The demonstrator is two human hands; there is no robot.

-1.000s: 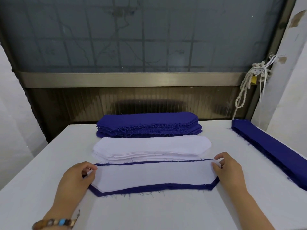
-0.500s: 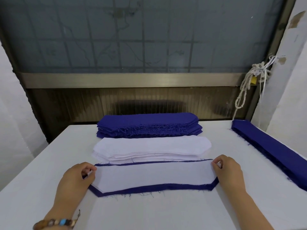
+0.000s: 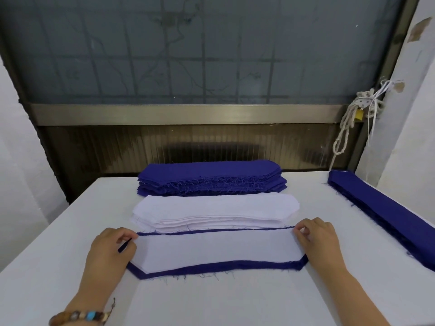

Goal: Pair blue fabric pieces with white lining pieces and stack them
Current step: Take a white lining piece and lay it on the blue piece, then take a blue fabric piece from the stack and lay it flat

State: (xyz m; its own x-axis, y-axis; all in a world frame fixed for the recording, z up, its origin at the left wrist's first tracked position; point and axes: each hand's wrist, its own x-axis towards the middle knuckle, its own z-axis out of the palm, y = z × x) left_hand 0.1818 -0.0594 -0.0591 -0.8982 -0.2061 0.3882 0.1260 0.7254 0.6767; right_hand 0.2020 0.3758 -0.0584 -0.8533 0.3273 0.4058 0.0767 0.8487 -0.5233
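A white lining piece (image 3: 215,250) lies flat on a blue fabric piece (image 3: 221,269), whose edge shows along the front and back. My left hand (image 3: 109,251) pinches the pair's left end with curled fingers. My right hand (image 3: 317,241) pinches the right end at the back corner. Behind the pair sits a stack of white lining pieces (image 3: 215,209), and behind that a stack of blue fabric pieces (image 3: 211,177).
The white table (image 3: 223,302) carries a long stack of narrow blue strips (image 3: 386,212) along its right edge. A knotted white rope (image 3: 348,123) hangs at the back right by the window frame. White walls close in on both sides.
My right hand's fingers have curled tighter onto the pair's right end, and the white piece's right corner now lies flat. My left hand has barely moved.
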